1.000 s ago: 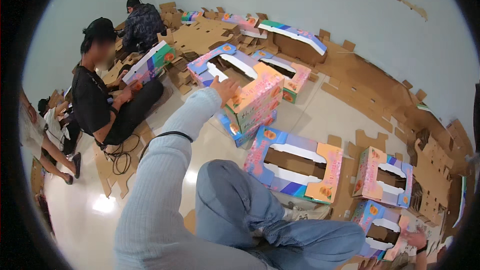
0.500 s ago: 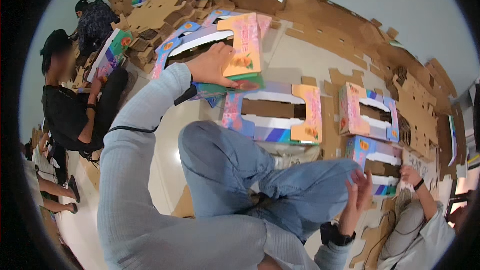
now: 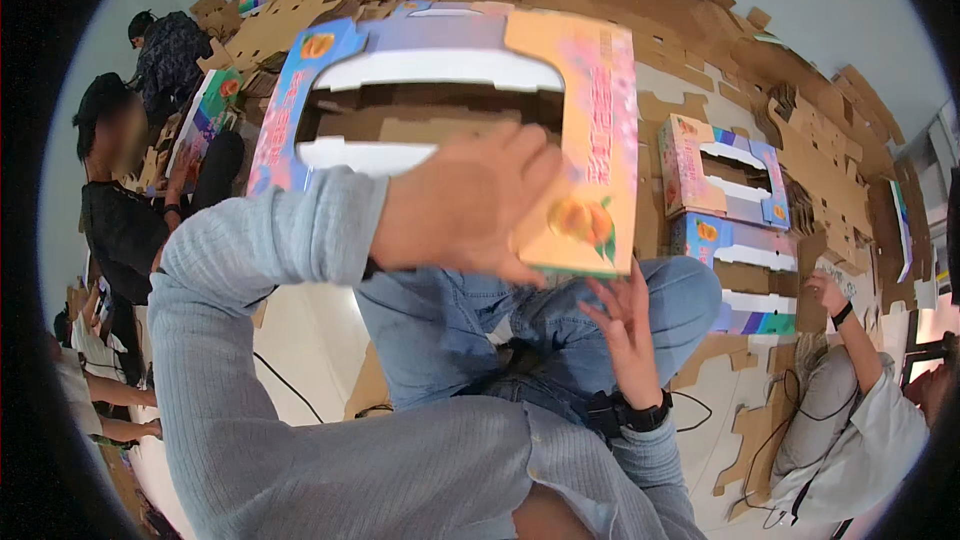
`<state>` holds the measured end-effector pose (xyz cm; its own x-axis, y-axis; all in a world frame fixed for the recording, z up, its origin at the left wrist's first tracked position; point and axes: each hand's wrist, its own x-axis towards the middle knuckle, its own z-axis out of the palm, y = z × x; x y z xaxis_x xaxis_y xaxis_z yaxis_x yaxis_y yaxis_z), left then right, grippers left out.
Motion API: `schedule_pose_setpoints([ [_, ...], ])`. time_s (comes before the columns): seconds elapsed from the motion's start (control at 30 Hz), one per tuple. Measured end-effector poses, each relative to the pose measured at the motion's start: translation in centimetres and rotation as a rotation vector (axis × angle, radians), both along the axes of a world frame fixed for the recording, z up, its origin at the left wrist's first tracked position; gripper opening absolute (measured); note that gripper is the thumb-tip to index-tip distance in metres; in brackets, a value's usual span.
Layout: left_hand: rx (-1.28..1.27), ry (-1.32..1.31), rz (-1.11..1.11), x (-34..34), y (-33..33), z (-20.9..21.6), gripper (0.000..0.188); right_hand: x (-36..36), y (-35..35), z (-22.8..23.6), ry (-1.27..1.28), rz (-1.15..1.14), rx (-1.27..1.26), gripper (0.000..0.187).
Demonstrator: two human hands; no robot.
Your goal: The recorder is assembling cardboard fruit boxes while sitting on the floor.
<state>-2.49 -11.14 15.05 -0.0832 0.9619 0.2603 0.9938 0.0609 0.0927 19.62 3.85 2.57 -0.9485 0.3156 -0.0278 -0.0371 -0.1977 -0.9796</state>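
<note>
A printed fruit carton (image 3: 598,125) with a wide top opening is directly in front of me, orange and pink at its right end and blue at its left. My left hand (image 3: 475,202) reaches over its near side, fingers hooked into the opening and thumb down along the near edge. Just below the carton's near right corner is my right hand (image 3: 630,335), palm up with fingers spread; whether its fingertips touch the carton I cannot tell. What lies under the carton is hidden.
To the right, a pink carton (image 3: 685,165) stands beyond a blue one (image 3: 705,238), near a co-worker's hand (image 3: 828,292). Flat brown cardboard (image 3: 820,170) lines the wall. At left sits a person (image 3: 120,210) with another carton (image 3: 207,125). A black cable (image 3: 285,385) lies on the floor.
My left hand has brought the carton nearer and to the right, levelling it in front of me. It now covers where another carton lay. My right hand has moved left from my knee toward its corner.
</note>
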Motion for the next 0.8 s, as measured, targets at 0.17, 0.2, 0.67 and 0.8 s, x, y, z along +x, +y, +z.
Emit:
schedule_pose_setpoints([
  [0.17,-0.123,-0.135,-0.092,6.0,-0.5,-2.2,0.08,2.8,0.3,-0.7,-0.064,0.115,-0.093,0.086],
  [0.2,-0.115,-0.185,-0.109,6.6,-0.3,-2.9,0.08,3.8,0.4,-0.8,-0.147,0.108,-0.188,0.084],
  [0.67,-0.27,-0.608,-0.318,11.8,3.6,-6.7,0.063,16.4,3.9,-3.4,-0.26,-0.13,-0.205,0.088],
  [0.8,-0.414,-0.973,-0.113,13.8,3.1,-8.5,0.053,15.6,5.5,-2.0,-0.363,-0.057,0.043,0.077],
])
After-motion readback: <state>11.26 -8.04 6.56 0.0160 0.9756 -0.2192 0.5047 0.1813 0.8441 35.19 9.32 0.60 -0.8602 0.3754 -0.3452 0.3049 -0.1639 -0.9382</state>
